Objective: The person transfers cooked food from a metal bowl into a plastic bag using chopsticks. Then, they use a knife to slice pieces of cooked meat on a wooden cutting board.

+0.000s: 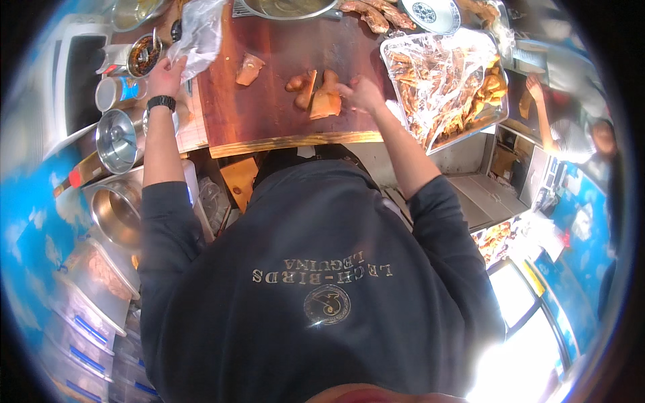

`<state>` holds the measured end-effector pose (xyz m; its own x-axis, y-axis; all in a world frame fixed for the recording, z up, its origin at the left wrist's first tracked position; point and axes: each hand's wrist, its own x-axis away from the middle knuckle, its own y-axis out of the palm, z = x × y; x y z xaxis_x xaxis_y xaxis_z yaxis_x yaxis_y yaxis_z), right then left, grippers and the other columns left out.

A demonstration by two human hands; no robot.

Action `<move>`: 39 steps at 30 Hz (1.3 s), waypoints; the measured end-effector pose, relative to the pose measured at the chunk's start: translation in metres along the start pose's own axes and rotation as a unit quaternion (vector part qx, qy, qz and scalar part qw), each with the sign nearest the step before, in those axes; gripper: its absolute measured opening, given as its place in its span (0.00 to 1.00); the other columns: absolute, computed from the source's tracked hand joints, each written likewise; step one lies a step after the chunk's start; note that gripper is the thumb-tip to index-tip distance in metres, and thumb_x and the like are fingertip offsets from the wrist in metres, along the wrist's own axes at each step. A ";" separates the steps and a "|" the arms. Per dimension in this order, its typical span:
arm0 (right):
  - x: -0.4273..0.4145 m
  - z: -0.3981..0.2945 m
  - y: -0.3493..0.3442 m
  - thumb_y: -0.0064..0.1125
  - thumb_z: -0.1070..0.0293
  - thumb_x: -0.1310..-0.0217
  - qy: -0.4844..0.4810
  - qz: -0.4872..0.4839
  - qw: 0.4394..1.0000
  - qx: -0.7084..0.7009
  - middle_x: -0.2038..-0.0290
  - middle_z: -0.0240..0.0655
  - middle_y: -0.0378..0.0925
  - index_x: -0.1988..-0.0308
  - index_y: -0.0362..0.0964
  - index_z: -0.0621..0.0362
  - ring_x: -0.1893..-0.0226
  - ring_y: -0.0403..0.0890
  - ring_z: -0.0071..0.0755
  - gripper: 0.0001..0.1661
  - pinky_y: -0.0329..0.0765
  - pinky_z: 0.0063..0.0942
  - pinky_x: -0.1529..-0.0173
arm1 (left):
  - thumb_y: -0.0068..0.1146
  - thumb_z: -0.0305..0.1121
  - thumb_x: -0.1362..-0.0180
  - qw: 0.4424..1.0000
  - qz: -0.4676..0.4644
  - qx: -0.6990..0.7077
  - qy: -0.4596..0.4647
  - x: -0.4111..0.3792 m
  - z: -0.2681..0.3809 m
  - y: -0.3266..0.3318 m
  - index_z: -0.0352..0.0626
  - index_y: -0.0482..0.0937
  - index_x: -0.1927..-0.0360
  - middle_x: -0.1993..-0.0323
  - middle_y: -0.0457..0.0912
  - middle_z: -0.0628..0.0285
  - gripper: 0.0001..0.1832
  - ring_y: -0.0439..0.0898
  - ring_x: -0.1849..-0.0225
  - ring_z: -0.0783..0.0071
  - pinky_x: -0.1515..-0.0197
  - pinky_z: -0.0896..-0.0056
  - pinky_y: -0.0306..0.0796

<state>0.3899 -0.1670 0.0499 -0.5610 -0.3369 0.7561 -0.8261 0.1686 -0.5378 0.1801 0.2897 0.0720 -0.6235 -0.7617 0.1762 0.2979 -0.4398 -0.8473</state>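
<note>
My left hand (169, 75) grips the lower edge of a thin clear plastic bag (199, 38) at the left of the wooden cutting board (272, 118). My right hand (364, 93) is over the board's right side, fingers apart and nothing visible in it. Its fingertips come close to a piece of browned cooked meat (326, 101); whether they touch it I cannot tell. Beside that piece lies another cut piece of meat (302, 89). A smaller piece (249, 69) lies apart, further left on the board.
To the right stands a metal tray (428, 141) of cooked meat under plastic film (433, 65). A steel pan or large knife-side bowl (287, 9) and a patterned bowl (431, 15) sit at the back. At left are a chili sauce bowl (143, 55) and metal bowl (117, 141). Another person's hand (534, 88) is far right.
</note>
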 end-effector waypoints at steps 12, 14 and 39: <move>-0.029 0.000 -0.010 0.68 0.56 0.34 -0.145 0.174 0.974 -0.019 0.59 0.43 0.87 0.51 0.81 0.57 0.58 0.88 0.51 0.19 0.83 0.43 0.51 | 0.66 0.25 0.45 0.933 0.251 -0.067 0.247 0.012 0.023 0.102 0.48 0.87 0.50 0.41 0.84 0.53 0.17 0.80 0.37 0.51 0.34 0.46 0.71; -0.076 0.004 -0.036 0.63 0.59 0.32 -0.185 0.261 0.946 0.050 0.55 0.44 0.84 0.47 0.79 0.54 0.53 0.84 0.55 0.17 0.82 0.46 0.46 | 0.65 0.25 0.45 0.953 0.203 -0.053 0.220 -0.018 -0.003 0.079 0.47 0.86 0.55 0.45 0.85 0.56 0.14 0.81 0.41 0.50 0.37 0.46 0.73; -0.079 -0.069 0.004 0.62 0.67 0.40 -0.233 0.142 0.949 0.156 0.47 0.53 0.76 0.46 0.68 0.60 0.47 0.80 0.63 0.23 0.80 0.53 0.43 | 0.68 0.30 0.41 0.969 -0.071 0.065 0.226 0.161 0.091 0.122 0.40 0.84 0.57 0.56 0.84 0.52 0.10 0.81 0.49 0.46 0.44 0.51 0.76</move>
<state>0.4275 -0.0757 0.0137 -0.6137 -0.7049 0.3557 -0.5481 0.0560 -0.8346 0.1818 0.0699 0.0421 -0.9093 -0.4156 0.0234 0.2566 -0.6040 -0.7546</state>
